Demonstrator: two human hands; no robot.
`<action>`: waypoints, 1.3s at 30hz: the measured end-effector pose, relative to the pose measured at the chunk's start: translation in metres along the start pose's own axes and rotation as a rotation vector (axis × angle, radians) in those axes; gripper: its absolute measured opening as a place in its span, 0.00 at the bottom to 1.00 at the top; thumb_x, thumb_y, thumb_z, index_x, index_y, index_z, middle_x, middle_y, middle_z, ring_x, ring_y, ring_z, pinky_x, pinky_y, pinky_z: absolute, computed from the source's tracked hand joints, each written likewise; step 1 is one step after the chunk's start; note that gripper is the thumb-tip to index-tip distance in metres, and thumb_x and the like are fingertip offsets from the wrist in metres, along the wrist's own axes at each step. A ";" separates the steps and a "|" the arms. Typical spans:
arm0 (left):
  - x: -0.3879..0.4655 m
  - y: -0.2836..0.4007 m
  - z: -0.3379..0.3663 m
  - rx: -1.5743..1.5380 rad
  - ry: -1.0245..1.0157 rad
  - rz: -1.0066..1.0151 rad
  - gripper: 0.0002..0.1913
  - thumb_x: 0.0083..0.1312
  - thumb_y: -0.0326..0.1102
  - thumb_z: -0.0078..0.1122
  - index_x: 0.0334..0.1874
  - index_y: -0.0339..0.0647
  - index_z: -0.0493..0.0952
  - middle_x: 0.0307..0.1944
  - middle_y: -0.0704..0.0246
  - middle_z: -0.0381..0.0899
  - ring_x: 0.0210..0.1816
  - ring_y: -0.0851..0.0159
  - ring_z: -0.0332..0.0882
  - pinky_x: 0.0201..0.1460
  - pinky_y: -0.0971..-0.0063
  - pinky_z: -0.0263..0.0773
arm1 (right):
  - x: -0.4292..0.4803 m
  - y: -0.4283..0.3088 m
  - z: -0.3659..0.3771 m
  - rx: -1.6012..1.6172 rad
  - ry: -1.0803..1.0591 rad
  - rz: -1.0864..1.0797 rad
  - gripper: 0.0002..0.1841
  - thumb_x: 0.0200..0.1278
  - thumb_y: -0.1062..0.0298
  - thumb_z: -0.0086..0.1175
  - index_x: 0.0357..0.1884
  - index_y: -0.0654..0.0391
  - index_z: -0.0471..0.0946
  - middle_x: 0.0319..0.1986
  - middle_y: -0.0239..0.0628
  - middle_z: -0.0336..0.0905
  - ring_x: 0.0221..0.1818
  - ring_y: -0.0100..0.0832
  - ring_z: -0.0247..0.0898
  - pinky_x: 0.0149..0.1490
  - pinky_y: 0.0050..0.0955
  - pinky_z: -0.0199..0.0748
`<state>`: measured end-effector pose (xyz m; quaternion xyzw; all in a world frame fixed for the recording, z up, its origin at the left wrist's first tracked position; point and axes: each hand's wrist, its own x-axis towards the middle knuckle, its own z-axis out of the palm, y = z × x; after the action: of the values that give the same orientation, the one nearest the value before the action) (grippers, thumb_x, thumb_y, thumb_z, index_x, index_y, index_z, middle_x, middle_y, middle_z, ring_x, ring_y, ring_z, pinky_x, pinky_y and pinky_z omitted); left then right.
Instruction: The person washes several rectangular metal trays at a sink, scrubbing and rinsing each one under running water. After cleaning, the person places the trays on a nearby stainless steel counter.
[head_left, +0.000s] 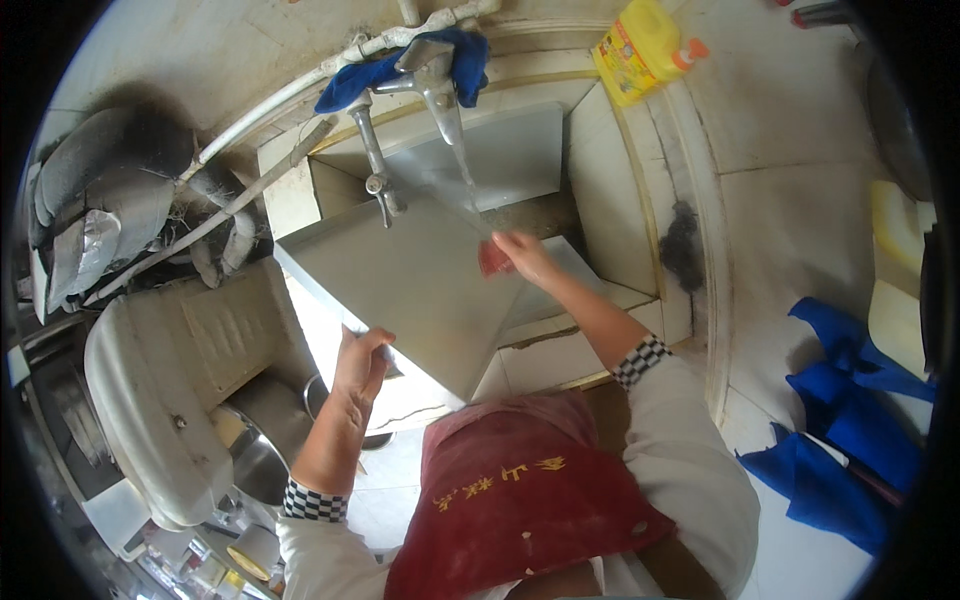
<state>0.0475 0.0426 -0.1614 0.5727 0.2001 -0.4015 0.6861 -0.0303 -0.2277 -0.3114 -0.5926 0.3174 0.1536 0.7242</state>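
My left hand (365, 364) grips the near left edge of a rectangular metal tray (390, 277), which lies tilted over a tiled sink (611, 187). In my right hand (529, 259) is a red scrubbing pad or cloth (495, 257), held at the tray's right side. Water runs from a metal faucet (442, 97) just beyond that hand. Another metal sheet or tray (517, 161) leans against the back of the sink, and a further flat metal piece (559, 274) shows below my right hand.
A blue cloth (472, 67) hangs over the faucet pipes. A yellow detergent jug (637, 52) with a red pump stands on the back right ledge. Blue cloths (840, 480) lie at the right. At the left are a white plastic container (157, 405), a metal pot (262, 435) and pipes (217, 210).
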 end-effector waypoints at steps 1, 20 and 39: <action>-0.003 0.001 -0.003 0.016 0.030 0.038 0.28 0.46 0.18 0.50 0.55 0.36 0.63 0.44 0.65 0.69 0.48 0.63 0.68 0.49 0.72 0.65 | 0.024 -0.004 0.001 0.057 0.039 -0.095 0.17 0.64 0.54 0.50 0.38 0.60 0.73 0.32 0.37 0.77 0.28 0.25 0.73 0.34 0.26 0.72; -0.014 0.023 -0.038 0.064 0.184 0.120 0.26 0.38 0.23 0.48 0.47 0.34 0.70 0.37 0.67 0.72 0.42 0.64 0.70 0.47 0.76 0.64 | 0.089 0.020 -0.017 -0.397 0.333 -0.083 0.06 0.43 0.75 0.55 0.21 0.59 0.69 0.16 0.39 0.69 0.20 0.33 0.65 0.25 0.34 0.62; -0.003 -0.037 -0.093 -0.209 0.000 0.200 0.24 0.39 0.22 0.44 0.44 0.34 0.71 0.32 0.69 0.73 0.33 0.66 0.72 0.38 0.76 0.70 | 0.041 0.076 -0.023 -0.657 0.759 -0.726 0.12 0.55 0.76 0.50 0.43 0.56 0.70 0.37 0.43 0.69 0.40 0.41 0.68 0.44 0.36 0.67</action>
<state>0.0340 0.1303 -0.2067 0.5153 0.1826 -0.3080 0.7786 -0.0520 -0.2372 -0.3979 -0.8681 0.2671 -0.2342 0.3468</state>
